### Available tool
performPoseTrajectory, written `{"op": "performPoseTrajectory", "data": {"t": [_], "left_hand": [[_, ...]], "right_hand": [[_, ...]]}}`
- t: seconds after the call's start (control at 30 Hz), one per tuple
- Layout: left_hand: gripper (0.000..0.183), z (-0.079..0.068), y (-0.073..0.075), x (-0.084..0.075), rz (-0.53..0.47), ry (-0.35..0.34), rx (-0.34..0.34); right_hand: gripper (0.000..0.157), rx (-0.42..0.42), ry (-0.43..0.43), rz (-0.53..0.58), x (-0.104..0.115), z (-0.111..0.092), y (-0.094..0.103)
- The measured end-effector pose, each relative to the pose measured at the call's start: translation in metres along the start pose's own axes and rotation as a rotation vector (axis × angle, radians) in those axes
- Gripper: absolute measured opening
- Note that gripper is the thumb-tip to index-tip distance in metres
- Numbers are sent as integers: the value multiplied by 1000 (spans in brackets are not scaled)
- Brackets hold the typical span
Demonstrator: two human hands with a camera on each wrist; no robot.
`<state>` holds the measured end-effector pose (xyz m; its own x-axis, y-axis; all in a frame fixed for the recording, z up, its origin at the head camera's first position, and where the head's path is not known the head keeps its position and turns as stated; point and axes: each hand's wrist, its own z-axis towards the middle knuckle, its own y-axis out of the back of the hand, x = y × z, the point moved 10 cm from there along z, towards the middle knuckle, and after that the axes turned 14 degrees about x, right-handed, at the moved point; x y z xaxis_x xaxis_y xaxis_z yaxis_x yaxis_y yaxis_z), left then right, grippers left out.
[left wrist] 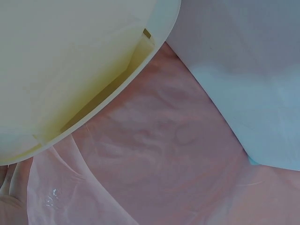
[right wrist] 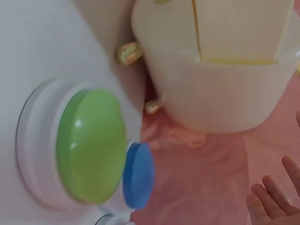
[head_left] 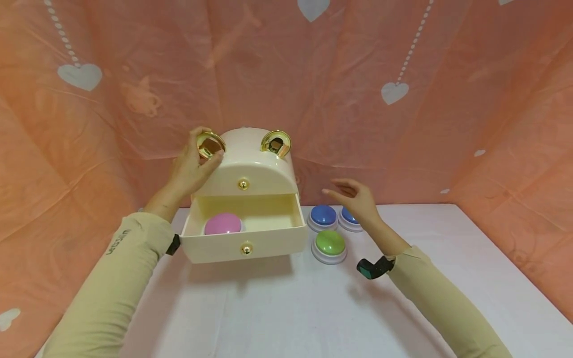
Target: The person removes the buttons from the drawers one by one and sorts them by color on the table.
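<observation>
A cream two-drawer storage box (head_left: 259,174) with gold ear-shaped rings and gold knobs stands at the back of the table. Its lower drawer (head_left: 277,242) is pulled out, with a pink push button (head_left: 224,223) in its left side. My left hand (head_left: 190,166) holds the box by its left gold ear (head_left: 210,144), thumb in front. To the right of the box, my right hand (head_left: 358,199) is in the air with loosely bent fingers, holding nothing. Close to it are a green push button (head_left: 330,242), a blue push button (head_left: 323,215) and another blue one (head_left: 349,217), partly hidden by that hand.
A white-covered table (head_left: 291,313) carries everything. Orange-pink cloth (head_left: 340,114) with white hearts hangs behind and at both sides. Each wrist wears a black strap, the right strap (head_left: 376,267) showing best.
</observation>
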<state>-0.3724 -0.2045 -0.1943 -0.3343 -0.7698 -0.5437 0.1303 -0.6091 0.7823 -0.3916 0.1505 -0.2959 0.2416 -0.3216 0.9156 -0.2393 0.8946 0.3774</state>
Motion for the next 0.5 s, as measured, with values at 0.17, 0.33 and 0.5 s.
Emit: {"op": "performPoseTrajectory", "data": {"t": [0.17, 0.33, 0.5], "left_hand": [[59, 0, 1, 0, -5, -20, -14], [59, 0, 0, -1, 4, -20, -15], [58, -1, 0, 0, 3, -17, -20]], "right_hand": [[53, 4, 53, 29, 20, -3, -10], [47, 32, 87, 21, 36, -6, -21], [44, 64, 124, 3, 53, -8, -32]]}}
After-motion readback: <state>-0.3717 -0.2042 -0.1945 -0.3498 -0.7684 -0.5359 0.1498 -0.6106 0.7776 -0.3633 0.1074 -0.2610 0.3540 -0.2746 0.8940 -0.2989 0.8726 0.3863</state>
